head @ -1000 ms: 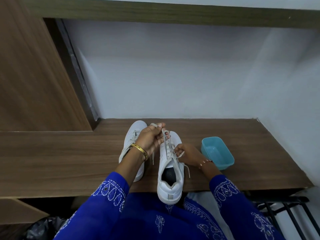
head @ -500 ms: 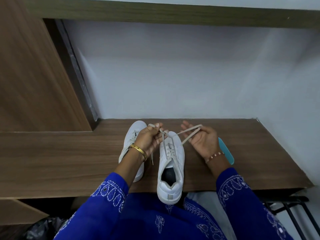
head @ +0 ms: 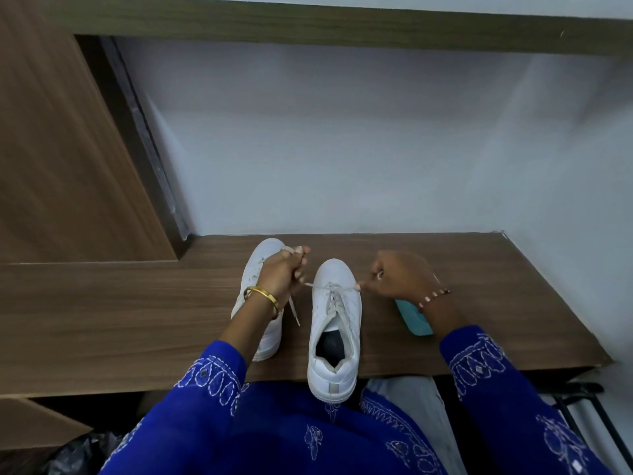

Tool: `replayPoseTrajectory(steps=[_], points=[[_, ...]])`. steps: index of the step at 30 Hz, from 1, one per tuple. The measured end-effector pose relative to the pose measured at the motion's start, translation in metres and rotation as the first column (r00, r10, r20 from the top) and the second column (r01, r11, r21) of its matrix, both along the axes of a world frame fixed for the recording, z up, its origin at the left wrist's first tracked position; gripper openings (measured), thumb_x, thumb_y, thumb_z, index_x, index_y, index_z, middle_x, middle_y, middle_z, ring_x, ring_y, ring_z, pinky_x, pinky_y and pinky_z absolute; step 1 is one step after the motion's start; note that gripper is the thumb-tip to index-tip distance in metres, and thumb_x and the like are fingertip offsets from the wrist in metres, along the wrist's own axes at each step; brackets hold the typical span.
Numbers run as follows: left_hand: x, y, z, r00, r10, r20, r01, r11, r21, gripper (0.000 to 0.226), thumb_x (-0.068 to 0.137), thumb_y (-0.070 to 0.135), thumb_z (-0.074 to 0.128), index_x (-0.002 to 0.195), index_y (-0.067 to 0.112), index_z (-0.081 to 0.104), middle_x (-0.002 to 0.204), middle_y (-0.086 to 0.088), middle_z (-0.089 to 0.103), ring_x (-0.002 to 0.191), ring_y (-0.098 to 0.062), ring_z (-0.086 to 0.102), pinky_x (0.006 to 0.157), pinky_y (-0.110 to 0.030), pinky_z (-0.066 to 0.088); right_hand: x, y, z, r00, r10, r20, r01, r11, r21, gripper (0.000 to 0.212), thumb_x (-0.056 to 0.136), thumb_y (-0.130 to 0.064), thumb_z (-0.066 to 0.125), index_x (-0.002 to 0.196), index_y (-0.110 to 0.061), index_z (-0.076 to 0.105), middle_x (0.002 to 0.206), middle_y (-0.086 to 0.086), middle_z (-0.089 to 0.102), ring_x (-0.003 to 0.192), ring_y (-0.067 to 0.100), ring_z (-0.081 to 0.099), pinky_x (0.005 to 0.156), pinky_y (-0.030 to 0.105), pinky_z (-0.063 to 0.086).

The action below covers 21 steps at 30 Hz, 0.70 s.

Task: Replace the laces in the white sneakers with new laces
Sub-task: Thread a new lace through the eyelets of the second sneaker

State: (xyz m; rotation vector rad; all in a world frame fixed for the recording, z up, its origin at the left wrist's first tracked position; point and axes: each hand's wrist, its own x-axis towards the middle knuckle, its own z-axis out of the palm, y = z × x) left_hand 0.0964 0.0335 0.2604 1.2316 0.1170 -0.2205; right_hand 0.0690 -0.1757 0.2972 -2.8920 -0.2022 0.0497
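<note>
**Lace drawn taut across the near sneaker**

Left hand (head: 281, 275): closed in a fist around one run of the lace (head: 330, 286), thumb and fingertips pinching it near the top; a loose tail with its tip hangs below the wrist. Gold bangle (head: 262, 296) on that wrist.

Right hand (head: 399, 277): fingers curled, fingertips pinching the other lace end just off the shoe's right side. Beaded bracelet at the wrist.

Between the hands the lace runs near-level and tight over the lowest eyelets of the right sneaker (head: 335, 329), which stands upright with toe toward the wall and heel overhanging the shelf's (head: 137, 320) front edge. Crossings farther up the tongue look slack. Left sneaker (head: 260, 269) stands just beside it, partly under the left forearm, laces in place.

A teal tub (head: 412, 320), mostly hidden by the right wrist, sits toward the shelf's right end.

Judgement: this reads as pulling lace through the toe-end eyelets, though whether out or in I cannot tell. To do it well, pull both ends evenly outward, keep the lace flat, and steady the overhanging shoe so it does not tip off the front edge.
</note>
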Motion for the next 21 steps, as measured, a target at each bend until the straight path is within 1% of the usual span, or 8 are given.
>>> replayPoseTrajectory(steps=[2, 4, 6, 8, 10, 14, 17, 21], points=[[0.0, 0.004, -0.003, 0.99, -0.046, 0.13, -0.001, 0.94, 0.341, 0.029, 0.096, 0.01, 0.045, 0.07, 0.006, 0.057, 0.066, -0.001, 0.052, 0.049, -0.01, 0.043, 0.054, -0.025, 0.035, -0.002, 0.001, 0.0, 0.999, 0.018, 0.041, -0.01, 0.982, -0.187, 0.038, 0.081, -0.051, 0.061, 0.07, -0.015, 0.065, 0.067, -0.002, 0.055, 0.067, 0.016, 0.053, 0.053, 0.022, 0.03], [-0.002, 0.008, -0.004, 0.959, -0.195, 0.207, 0.022, 0.776, 0.63, 0.033, 0.095, 0.007, 0.046, 0.062, 0.005, 0.05, 0.067, -0.005, 0.056, 0.058, -0.013, 0.049, 0.061, -0.029, 0.04, -0.002, -0.003, -0.001, 0.998, -0.017, 0.063, 0.035, 0.957, -0.289, 0.036, 0.087, -0.046, 0.056, 0.068, -0.016, 0.061, 0.062, -0.004, 0.051, 0.067, 0.017, 0.052, 0.053, 0.022, 0.03], [-0.004, 0.008, -0.008, 0.911, -0.382, 0.158, 0.042, 0.466, 0.884, 0.034, 0.095, 0.015, 0.048, 0.061, 0.01, 0.044, 0.069, -0.009, 0.053, 0.067, -0.02, 0.05, 0.07, -0.032, 0.041, -0.002, -0.007, -0.003, 0.997, -0.069, 0.024, 0.074, 0.935, -0.347, 0.031, 0.091, -0.041, 0.051, 0.08, -0.016, 0.064, 0.078, 0.0, 0.062, 0.081, 0.021, 0.06, 0.066, 0.025, 0.039], [-0.008, 0.007, -0.013, 0.853, -0.522, 0.025, 0.049, 0.128, 0.991, 0.024, 0.094, 0.021, 0.049, 0.073, 0.008, 0.051, 0.074, -0.012, 0.054, 0.079, -0.026, 0.052, 0.071, -0.029, 0.036, -0.004, -0.013, -0.012, 0.993, -0.121, -0.004, 0.111, 0.919, -0.379, 0.03, 0.093, -0.035, 0.048, 0.096, -0.011, 0.065, 0.096, 0.005, 0.066, 0.092, 0.024, 0.062, 0.076, 0.028, 0.043], [-0.012, 0.004, -0.019, 0.813, -0.578, -0.068, 0.071, -0.018, 0.997, 0.023, 0.092, 0.022, 0.051, 0.093, 0.001, 0.061, 0.094, -0.017, 0.062, 0.096, -0.031, 0.056, 0.077, -0.029, 0.037, -0.005, -0.019, -0.018, 0.987, -0.162, 0.022, 0.157, 0.907, -0.391, 0.027, 0.094, -0.029, 0.046, 0.1, -0.01, 0.064, 0.102, 0.007, 0.067, 0.095, 0.024, 0.062, 0.077, 0.028, 0.044], [-0.019, 0.0, -0.023, 0.836, -0.533, -0.131, 0.089, -0.104, 0.991, 0.029, 0.093, 0.021, 0.049, 0.107, -0.002, 0.062, 0.112, -0.021, 0.061, 0.106, -0.032, 0.056, 0.084, -0.032, 0.041, -0.012, -0.022, -0.047, 0.954, -0.299, 0.027, 0.286, 0.878, -0.384, 0.019, 0.094, -0.016, 0.047, 0.104, -0.01, 0.061, 0.102, 0.006, 0.066, 0.094, 0.022, 0.063, 0.08, 0.03, 0.049], [-0.018, 0.001, -0.024, 0.854, -0.487, -0.184, 0.153, -0.103, 0.983, 0.028, 0.092, 0.02, 0.053, 0.105, -0.002, 0.064, 0.11, -0.02, 0.063, 0.106, -0.03, 0.057, 0.084, -0.031, 0.043, -0.015, -0.021, -0.066, 0.898, -0.394, -0.196, 0.34, 0.904, -0.259, 0.019, 0.092, -0.017, 0.051, 0.107, -0.007, 0.057, 0.111, 0.009, 0.061, 0.104, 0.024, 0.059, 0.088, 0.031, 0.047], [-0.01, 0.01, -0.029, 0.862, -0.482, -0.155, 0.181, 0.009, 0.983, 0.035, 0.087, 0.019, 0.061, 0.119, 0.005, 0.057, 0.117, -0.016, 0.06, 0.111, -0.03, 0.054, 0.089, -0.032, 0.041, -0.007, -0.014, -0.05, 0.913, -0.276, -0.3, 0.243, 0.96, -0.142, 0.021, 0.085, -0.027, 0.064, 0.077, -0.008, 0.058, 0.075, 0.002, 0.056, 0.084, 0.019, 0.057, 0.076, 0.028, 0.046]])
